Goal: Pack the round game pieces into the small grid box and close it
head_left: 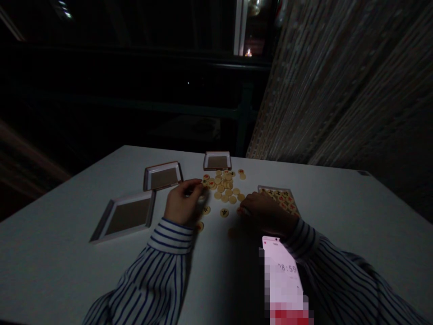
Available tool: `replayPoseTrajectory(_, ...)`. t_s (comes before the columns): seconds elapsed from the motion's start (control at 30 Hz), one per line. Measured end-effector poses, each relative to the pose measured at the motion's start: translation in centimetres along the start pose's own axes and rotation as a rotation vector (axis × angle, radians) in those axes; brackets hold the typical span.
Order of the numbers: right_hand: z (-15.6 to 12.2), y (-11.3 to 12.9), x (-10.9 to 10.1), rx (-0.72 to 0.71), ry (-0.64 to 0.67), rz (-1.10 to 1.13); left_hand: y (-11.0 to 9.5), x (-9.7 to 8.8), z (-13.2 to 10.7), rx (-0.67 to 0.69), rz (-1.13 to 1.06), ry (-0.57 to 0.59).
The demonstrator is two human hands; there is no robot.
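Round wooden Chinese chess pieces [226,184] lie in a loose pile mid-table, some blank side up, others showing red or black characters. At the pile's left edge is my left hand [182,201], its fingers curled and thumb close to the forefinger; what sits between them is hard to make out. My right hand [265,210] is closed, with its fingertips on a red-marked piece [241,211]. Between the hands lies a piece with a black character [224,212]. Partly behind my right hand, a shallow box [292,201] holds rows of pieces, characters up.
Two open shallow trays, a larger one [101,225] and a brown-edged one [180,169], lie left. A small tray [204,162] stands at the back of the white table [61,234]. A lit phone [282,257] lies below my right wrist. A string curtain [324,90] hangs behind.
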State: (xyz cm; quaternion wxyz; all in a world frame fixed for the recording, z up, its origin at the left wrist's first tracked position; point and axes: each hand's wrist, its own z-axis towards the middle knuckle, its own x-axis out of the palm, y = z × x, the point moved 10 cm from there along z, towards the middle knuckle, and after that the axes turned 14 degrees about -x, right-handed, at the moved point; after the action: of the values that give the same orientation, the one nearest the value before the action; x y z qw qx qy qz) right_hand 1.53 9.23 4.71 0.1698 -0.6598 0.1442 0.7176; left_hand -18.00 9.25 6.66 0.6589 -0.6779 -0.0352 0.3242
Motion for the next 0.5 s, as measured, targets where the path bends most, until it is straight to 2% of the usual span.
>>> replayPoseTrajectory(0.23,0.1,-1.3,-1.2,0.060,-0.012,-0.022,-0.6,4.2,-0.8,0.263,0.459,0.123)
replayPoseTrajectory(0.37,1.1,-2.3,-2.7,0.102,-0.039,-0.024,-1.6,6.4,-1.0,0.343,0.682,0.209)
replayPoseTrajectory(0.5,2.8,-2.9,-4.0,0.127,-0.065,-0.006,-2.3,7.6,-1.2,0.395,0.823,0.221)
